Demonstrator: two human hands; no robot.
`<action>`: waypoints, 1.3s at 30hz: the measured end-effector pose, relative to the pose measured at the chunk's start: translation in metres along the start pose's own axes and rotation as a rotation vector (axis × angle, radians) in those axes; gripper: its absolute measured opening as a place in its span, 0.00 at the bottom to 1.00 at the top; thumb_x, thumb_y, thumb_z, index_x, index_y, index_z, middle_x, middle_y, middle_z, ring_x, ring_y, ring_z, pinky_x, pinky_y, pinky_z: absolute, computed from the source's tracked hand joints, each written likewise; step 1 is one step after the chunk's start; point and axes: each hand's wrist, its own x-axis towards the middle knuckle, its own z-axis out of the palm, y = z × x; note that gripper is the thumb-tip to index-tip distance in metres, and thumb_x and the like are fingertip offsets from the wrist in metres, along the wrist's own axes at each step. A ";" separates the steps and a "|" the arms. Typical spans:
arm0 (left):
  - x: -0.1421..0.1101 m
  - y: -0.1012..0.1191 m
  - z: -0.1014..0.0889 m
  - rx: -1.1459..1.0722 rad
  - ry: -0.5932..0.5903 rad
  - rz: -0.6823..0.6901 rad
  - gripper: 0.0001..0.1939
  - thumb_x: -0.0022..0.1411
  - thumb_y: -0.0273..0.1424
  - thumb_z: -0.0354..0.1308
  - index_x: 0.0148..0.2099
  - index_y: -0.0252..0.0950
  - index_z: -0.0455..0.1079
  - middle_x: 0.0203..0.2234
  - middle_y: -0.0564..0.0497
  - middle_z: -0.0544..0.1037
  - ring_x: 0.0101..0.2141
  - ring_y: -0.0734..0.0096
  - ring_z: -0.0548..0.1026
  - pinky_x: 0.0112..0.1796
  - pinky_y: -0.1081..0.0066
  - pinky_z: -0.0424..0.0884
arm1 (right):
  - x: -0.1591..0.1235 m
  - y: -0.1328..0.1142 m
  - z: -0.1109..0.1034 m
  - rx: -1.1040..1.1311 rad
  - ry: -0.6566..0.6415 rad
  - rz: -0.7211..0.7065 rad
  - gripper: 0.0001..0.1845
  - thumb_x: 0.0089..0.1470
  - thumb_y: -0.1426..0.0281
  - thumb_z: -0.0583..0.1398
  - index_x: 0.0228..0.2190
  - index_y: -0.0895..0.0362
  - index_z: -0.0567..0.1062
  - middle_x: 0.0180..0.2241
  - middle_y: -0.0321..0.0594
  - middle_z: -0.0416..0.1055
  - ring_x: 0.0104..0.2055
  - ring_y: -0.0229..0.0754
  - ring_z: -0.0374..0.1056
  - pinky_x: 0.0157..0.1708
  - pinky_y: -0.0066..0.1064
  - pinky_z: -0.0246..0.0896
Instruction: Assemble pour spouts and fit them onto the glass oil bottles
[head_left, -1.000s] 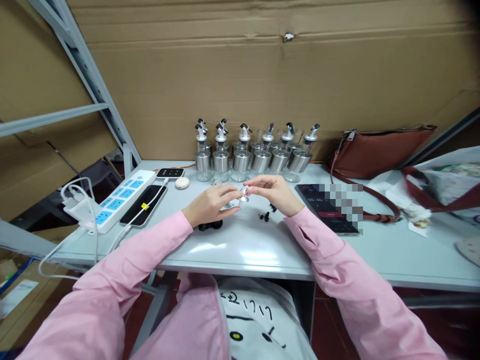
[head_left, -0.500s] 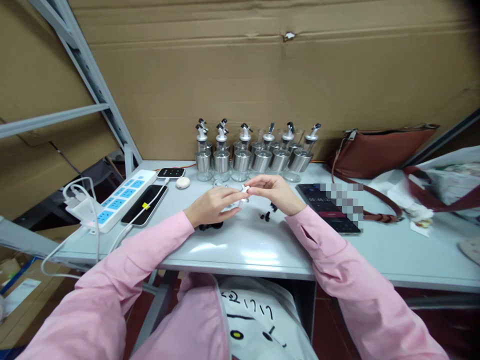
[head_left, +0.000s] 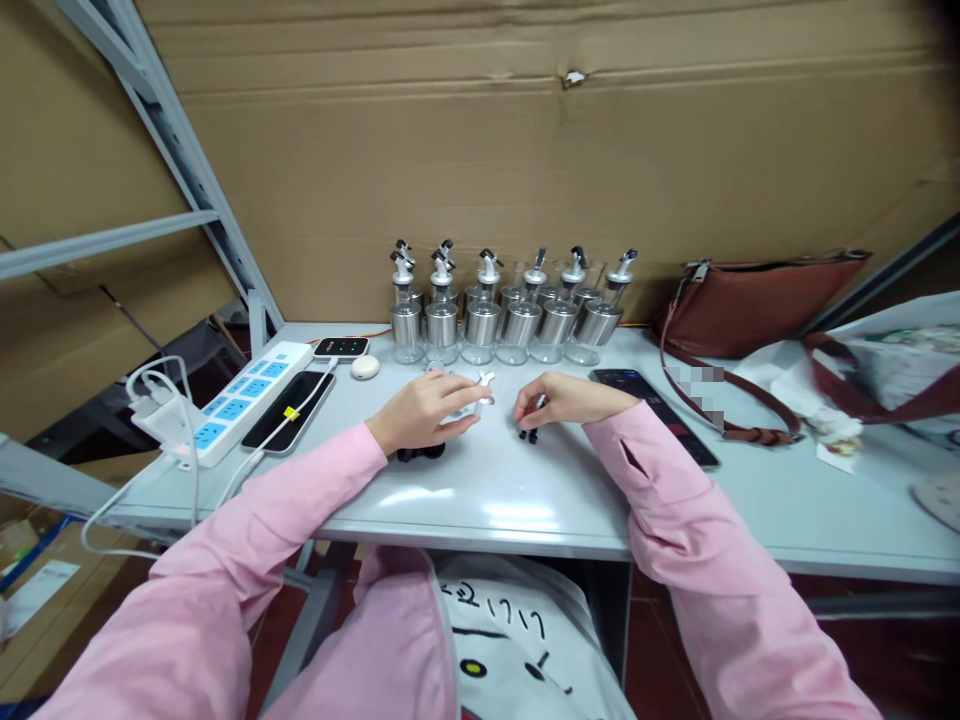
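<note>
My left hand (head_left: 431,408) is held above the table, fingers and thumb closed on a silver-white pourer spout (head_left: 486,380). Part of that spout is hidden behind the fingers. To its right, my right hand (head_left: 559,398) is low over the tabletop, its fingers curled to a pinch beside small black parts (head_left: 529,435). Something dark shows between its thumb and fingers, too small to make out. Larger black pieces (head_left: 421,453) lie under my left hand. Clear items behind that hand are mostly covered by it.
Behind my hands stand several glass-and-steel oil bottles (head_left: 482,322), many with pourer spouts. On the left are a power strip (head_left: 281,355), a phone (head_left: 289,412), a black device (head_left: 341,347) and a round white case (head_left: 365,367). Another phone (head_left: 686,440) and a brown bag (head_left: 765,305) lie right.
My right hand has let go of the pourer spout and moved right and down to the small black parts. My left hand still holds the spout, nearly unmoved.
</note>
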 end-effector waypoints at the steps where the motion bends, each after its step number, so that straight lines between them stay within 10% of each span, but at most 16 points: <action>1: 0.000 0.000 0.000 -0.001 -0.001 0.001 0.12 0.63 0.30 0.52 0.48 0.33 0.66 0.37 0.46 0.78 0.35 0.71 0.76 0.36 0.69 0.72 | 0.000 0.000 0.001 -0.004 -0.020 0.006 0.13 0.38 0.64 0.65 0.27 0.59 0.79 0.25 0.38 0.76 0.28 0.38 0.68 0.34 0.30 0.61; 18: -0.001 0.000 0.000 -0.016 -0.025 -0.019 0.12 0.63 0.31 0.52 0.48 0.34 0.66 0.38 0.46 0.78 0.36 0.69 0.76 0.36 0.68 0.72 | 0.011 -0.006 0.016 -0.070 0.144 -0.099 0.10 0.42 0.66 0.63 0.25 0.61 0.79 0.23 0.39 0.75 0.25 0.36 0.65 0.29 0.29 0.59; 30: -0.001 0.001 -0.001 0.003 -0.025 -0.012 0.12 0.63 0.31 0.52 0.48 0.33 0.66 0.37 0.47 0.78 0.35 0.70 0.76 0.36 0.68 0.72 | 0.000 -0.029 0.014 0.541 0.503 -0.330 0.15 0.41 0.59 0.66 0.24 0.58 0.72 0.20 0.35 0.72 0.24 0.36 0.67 0.30 0.31 0.62; 39: -0.001 0.000 -0.001 -0.007 -0.040 -0.019 0.12 0.63 0.31 0.51 0.48 0.34 0.66 0.38 0.46 0.78 0.36 0.70 0.76 0.37 0.68 0.72 | 0.008 -0.031 0.023 0.590 0.506 -0.328 0.16 0.40 0.58 0.66 0.25 0.59 0.75 0.20 0.33 0.69 0.22 0.32 0.60 0.28 0.29 0.58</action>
